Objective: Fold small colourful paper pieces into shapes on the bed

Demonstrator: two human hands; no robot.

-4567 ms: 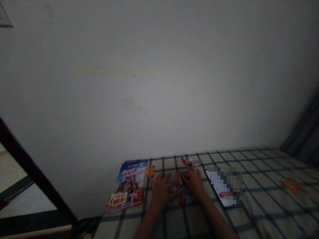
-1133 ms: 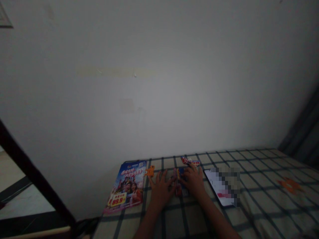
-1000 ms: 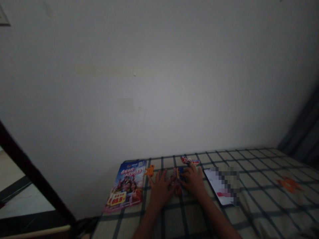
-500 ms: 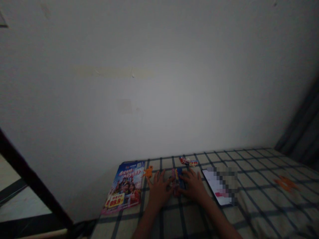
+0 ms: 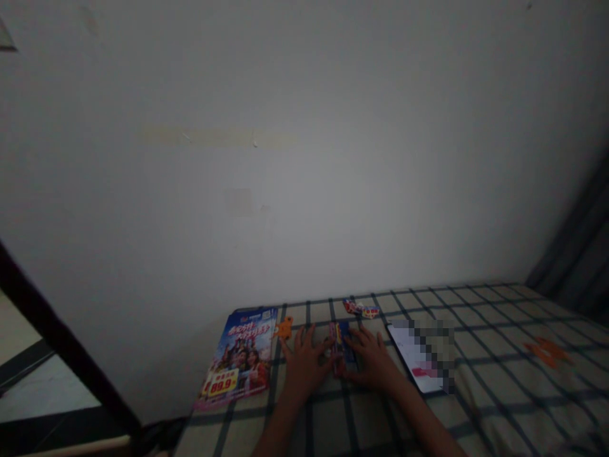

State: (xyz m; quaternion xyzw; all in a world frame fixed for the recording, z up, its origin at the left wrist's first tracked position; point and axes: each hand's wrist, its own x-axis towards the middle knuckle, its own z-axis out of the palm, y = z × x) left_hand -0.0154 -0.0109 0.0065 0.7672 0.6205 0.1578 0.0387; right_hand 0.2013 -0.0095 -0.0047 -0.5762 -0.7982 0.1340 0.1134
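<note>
A folded leaflet in blue and pink print lies on the checked cloth between my two hands. My left hand rests at its left edge, fingers spread, with the thumb and index finger reaching the paper. From the other side, my right hand lies over the leaflet's right part with its fingers apart, pressing it down. Left of my left hand is a stack of printed flyers, and a small orange paper figure sits beside the stack. The underside of the leaflet is hidden.
Checked cloth covers the surface, which meets a pale wall. A phone, partly pixelated, lies right of my right hand. Behind the leaflet is a crumpled printed paper piece. Another orange piece lies far right.
My right hand has shifted slightly down, so more of the leaflet's blue face shows. My left hand stays nearly where it was. The other things have not moved.
</note>
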